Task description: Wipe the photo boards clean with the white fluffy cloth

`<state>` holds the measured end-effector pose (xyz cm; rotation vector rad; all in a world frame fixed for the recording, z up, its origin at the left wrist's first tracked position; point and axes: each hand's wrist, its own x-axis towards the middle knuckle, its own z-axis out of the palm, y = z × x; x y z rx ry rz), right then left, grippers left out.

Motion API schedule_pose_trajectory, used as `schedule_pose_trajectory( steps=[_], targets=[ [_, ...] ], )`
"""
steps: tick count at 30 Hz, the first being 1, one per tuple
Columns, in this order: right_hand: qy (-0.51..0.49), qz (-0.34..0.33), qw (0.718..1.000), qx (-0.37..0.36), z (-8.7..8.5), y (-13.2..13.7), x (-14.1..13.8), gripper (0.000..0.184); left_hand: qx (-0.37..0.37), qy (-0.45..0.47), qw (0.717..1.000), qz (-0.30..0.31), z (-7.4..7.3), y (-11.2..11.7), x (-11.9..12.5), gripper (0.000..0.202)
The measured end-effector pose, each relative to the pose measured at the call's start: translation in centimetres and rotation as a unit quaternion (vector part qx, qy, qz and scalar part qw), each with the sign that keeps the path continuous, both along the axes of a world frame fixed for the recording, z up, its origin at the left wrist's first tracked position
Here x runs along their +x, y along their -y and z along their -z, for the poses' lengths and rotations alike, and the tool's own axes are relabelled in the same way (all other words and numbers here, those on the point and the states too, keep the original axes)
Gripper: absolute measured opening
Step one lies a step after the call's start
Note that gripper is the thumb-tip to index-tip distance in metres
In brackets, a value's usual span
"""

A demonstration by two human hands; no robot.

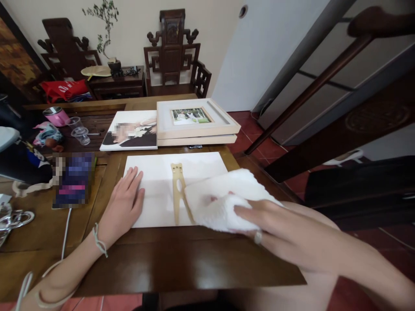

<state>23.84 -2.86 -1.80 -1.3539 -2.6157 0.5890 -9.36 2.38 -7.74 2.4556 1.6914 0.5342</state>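
On the wooden table (194,259) lies a flat white panel (152,203). A tan, two-legged piece (177,185) with a wide top sits on its face. My left hand (128,194) rests flat on the panel's left edge, fingers stretched out and holding nothing. In my right hand (262,216) is a bunched white fluffy cloth (223,190), gripped between thumb and fingers. The cloth lies over the panel's right part and hides that side, along with part of the tan piece's right leg. A ring shows on my right hand.
Beyond the panel lie a photo print (136,138) and stacked framed pictures (197,129). To the left are a phone (74,179) with a white cable (67,233), clear plastic cups (79,134) and a pink mug (56,116). A dark wooden chair (311,125) stands at right.
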Motion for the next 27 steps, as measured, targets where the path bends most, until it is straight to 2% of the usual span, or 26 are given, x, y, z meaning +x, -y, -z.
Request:
schedule_pose_trajectory(
  steps=[6, 9, 11, 14, 18, 22, 24, 27],
  targets=[
    [-0.026, 0.015, 0.999, 0.014, -0.3, -9.5, -1.9, 0.011, -0.007, 0.006, 1.0, -0.004, 0.0, 0.1, 0.0, 0.047],
    [-0.057, 0.038, 0.997, 0.019, -0.1, -12.5, -2.5, 0.011, -0.016, 0.013, 1.0, 0.0, 0.0, 0.1, 0.0, 0.047],
    [-0.065, 0.045, 0.997, 0.025, 0.3, -12.8, -2.8, 0.013, -0.014, 0.023, 1.0, 0.002, 0.0, 0.1, 0.0, 0.047],
    [-0.062, 0.044, 0.997, 0.036, 1.5, -10.4, -3.0, 0.013, -0.011, 0.032, 0.999, 0.004, 0.0, 0.1, 0.0, 0.047],
    [-0.049, 0.03, 0.996, 0.075, 2.8, -3.9, -2.5, 0.021, -0.014, 0.02, 1.0, 0.004, 0.0, 0.1, 0.0, 0.049],
    [-0.041, 0.032, 0.998, 0.019, 1.8, 2.1, -0.5, 0.035, -0.015, 0.014, 1.0, 0.004, 0.0, 0.1, 0.0, 0.049],
    [-0.055, 0.021, 0.998, -0.009, 0.7, 3.3, 0.7, 0.043, -0.014, 0.013, 1.0, 0.005, 0.0, 0.1, 0.0, 0.049],
    [-0.058, 0.0, 0.996, -0.061, -0.7, 2.0, 1.7, 0.042, -0.01, 0.014, 1.0, 0.007, 0.0, 0.1, 0.0, 0.049]
  ],
)
